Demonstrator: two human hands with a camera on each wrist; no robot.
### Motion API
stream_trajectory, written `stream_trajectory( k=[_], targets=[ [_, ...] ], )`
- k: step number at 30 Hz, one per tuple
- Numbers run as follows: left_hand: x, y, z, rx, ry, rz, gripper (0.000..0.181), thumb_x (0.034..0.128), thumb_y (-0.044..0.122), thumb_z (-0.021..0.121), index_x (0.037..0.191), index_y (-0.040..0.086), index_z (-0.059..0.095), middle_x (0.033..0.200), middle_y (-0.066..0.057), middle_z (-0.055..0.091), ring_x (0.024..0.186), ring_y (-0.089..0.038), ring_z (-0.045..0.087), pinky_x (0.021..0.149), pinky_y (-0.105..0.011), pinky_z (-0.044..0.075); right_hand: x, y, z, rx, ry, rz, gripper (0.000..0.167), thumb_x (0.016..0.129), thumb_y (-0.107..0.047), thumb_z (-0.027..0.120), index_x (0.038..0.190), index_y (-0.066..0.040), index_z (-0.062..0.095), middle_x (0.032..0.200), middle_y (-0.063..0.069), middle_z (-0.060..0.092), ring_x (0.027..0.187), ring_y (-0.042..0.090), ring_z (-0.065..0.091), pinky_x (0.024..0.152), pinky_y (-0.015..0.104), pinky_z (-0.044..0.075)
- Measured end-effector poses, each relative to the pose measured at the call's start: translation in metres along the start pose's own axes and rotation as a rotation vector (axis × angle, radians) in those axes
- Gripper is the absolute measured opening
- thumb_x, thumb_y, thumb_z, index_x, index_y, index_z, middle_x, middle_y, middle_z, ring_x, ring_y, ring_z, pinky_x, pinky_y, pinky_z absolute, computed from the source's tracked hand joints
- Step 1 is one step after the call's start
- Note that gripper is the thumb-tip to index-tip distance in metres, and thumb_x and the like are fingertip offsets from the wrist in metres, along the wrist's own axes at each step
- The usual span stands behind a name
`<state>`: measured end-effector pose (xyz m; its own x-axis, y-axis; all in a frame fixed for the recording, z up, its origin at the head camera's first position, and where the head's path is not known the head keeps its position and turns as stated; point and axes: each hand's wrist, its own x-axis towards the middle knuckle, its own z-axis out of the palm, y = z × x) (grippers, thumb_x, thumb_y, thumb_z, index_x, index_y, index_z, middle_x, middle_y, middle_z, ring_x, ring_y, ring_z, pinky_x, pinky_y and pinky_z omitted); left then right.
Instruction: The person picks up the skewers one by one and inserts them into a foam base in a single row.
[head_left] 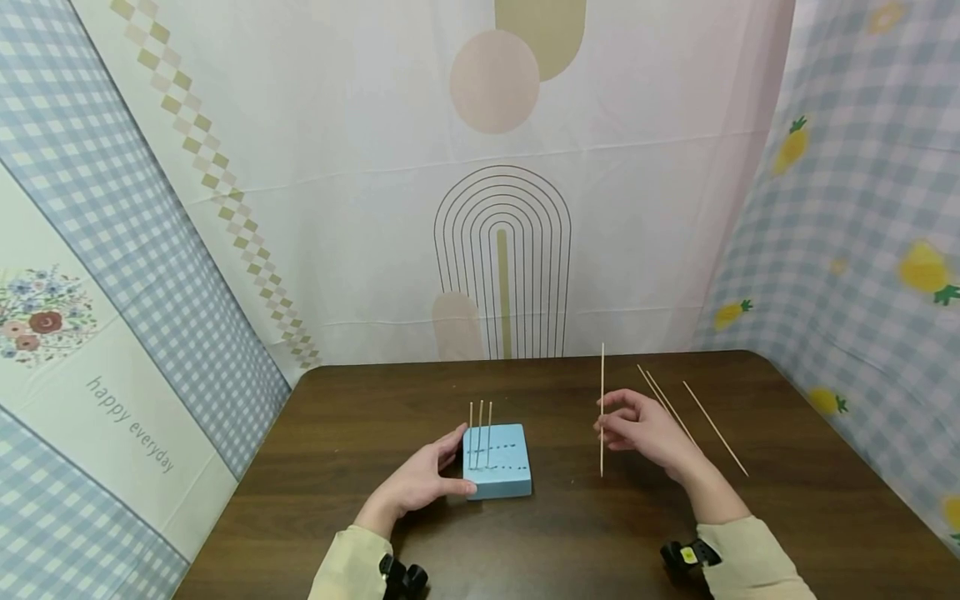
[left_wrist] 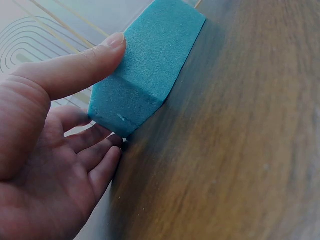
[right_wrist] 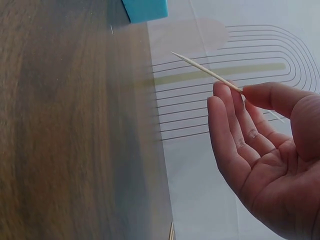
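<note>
A light blue foam block lies on the table, its top marked with rows of dark dots. Three thin skewers stand upright near its left edge. My left hand grips the block, thumb on the front face and fingertips at the left and far side; the left wrist view shows the thumb pressing on it. To the right, my right hand pinches another wooden skewer between thumb and fingers, above the table. In the right wrist view that skewer's pointed end sticks out past the fingertips.
Several more skewers lie on the brown wooden table to the right of and behind my right hand. A patterned cloth hangs behind the table, with checked cloths at both sides.
</note>
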<state>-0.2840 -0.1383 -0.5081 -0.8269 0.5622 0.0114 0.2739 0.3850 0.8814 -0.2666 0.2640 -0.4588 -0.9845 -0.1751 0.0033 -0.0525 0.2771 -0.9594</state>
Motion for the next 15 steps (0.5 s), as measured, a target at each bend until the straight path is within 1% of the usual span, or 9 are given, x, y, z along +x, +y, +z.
stream_trajectory(
  k=[8,11,13,15],
  targets=[
    [-0.001,0.001,-0.001,0.002,-0.001,0.004,0.103,0.0900,0.021,0.089,0.169,0.000,0.026,0.175,-0.018,0.025,0.157,-0.037,0.032,0.125,-0.053,0.034,0.000,-0.002,0.010,0.022,-0.020,-0.003,0.035,0.108,-0.008,0.062,0.138,0.008,0.053,0.110,0.024,0.076,0.092,0.031,0.075,0.081,0.041,0.066],
    [-0.002,0.002,-0.001,0.002,-0.002,0.003,0.103,0.0902,0.021,0.089,0.169,0.000,0.025,0.175,-0.018,0.025,0.157,-0.037,0.032,0.125,-0.053,0.034,0.000,-0.004,0.018,0.019,-0.014,-0.010,0.032,0.108,-0.008,0.063,0.135,0.006,0.055,0.109,0.024,0.076,0.092,0.032,0.075,0.081,0.039,0.066],
    [-0.002,0.002,0.000,0.002,-0.002,0.002,0.103,0.0903,0.022,0.089,0.169,0.001,0.025,0.175,-0.018,0.025,0.157,-0.037,0.033,0.125,-0.053,0.034,0.000,-0.005,0.026,0.013,-0.016,-0.029,0.030,0.107,-0.008,0.063,0.132,0.006,0.056,0.109,0.025,0.076,0.092,0.033,0.075,0.081,0.039,0.066],
    [-0.002,0.002,0.000,0.003,0.002,0.002,0.103,0.0903,0.022,0.089,0.169,0.001,0.026,0.175,-0.018,0.025,0.157,-0.037,0.034,0.125,-0.053,0.034,0.000,-0.007,0.034,0.008,-0.010,-0.034,0.027,0.107,-0.008,0.064,0.129,0.004,0.057,0.109,0.024,0.076,0.092,0.032,0.075,0.080,0.037,0.066]
  ],
)
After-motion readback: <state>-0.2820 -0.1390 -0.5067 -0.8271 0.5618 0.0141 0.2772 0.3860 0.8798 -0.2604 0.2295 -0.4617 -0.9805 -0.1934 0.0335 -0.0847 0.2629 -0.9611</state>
